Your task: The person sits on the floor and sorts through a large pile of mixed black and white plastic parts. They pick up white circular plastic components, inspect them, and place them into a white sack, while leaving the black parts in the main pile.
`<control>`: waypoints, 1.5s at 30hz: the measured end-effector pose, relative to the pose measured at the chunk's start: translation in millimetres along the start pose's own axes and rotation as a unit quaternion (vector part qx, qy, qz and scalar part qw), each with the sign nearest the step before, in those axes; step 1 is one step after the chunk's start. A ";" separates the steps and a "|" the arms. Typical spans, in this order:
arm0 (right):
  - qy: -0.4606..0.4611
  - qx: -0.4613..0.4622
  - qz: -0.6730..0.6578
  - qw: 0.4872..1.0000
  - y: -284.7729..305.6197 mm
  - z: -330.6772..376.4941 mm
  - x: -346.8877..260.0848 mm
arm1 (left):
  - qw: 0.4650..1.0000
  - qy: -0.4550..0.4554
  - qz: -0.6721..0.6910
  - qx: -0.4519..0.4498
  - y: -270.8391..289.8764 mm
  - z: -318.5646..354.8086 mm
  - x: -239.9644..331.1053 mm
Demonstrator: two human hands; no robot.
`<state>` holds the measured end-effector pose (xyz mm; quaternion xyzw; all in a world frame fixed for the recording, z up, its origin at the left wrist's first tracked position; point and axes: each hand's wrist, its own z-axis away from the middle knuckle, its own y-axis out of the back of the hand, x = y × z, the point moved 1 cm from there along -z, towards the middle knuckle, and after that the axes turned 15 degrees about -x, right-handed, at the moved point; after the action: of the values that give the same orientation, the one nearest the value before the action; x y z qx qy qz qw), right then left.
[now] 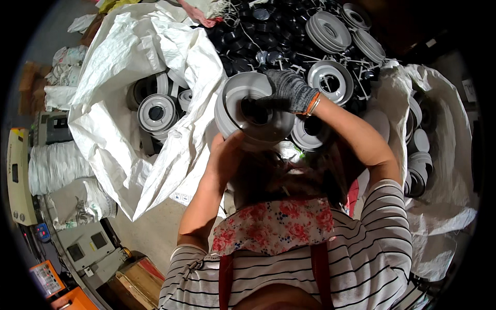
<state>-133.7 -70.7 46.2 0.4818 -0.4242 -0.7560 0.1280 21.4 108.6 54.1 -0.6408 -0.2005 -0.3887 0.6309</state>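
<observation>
A large grey round plastic part with stepped rings and a dark centre hole is held up in front of me. My left hand, bare, grips its lower left rim, with the fingertips hidden beneath. My right hand, in a dark grey knit glove, holds it from the right. The gloved thumb reaches over the centre hole and the other fingers bend at the upper rim. Just below the right wrist sits another grey ringed part; one more grey part lies beyond that wrist.
Black plastic pieces with trimmed sprues form a heap at the far side, several grey rings on top. An open white woven sack at left holds similar grey parts. Another sack of parts stands at right.
</observation>
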 end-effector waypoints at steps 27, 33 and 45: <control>0.110 0.107 -0.030 0.988 -26.4 43.5 9.5 | 0.994 -0.041 -0.042 0.089 -35.0 -20.5 -25.6; 0.267 0.131 0.174 0.939 -38.0 54.3 -14.1 | 0.989 -0.045 -0.128 0.067 -23.4 -13.5 -28.3; 0.064 -0.076 -0.504 0.858 -79.2 53.5 15.6 | 0.964 -0.033 -0.251 0.083 -36.4 -7.0 -25.6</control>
<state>-169.3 -4.3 -14.6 0.6655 -0.0554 -0.7149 -0.2074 -23.3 112.3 58.0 -0.5280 -0.4071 -0.4948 0.5573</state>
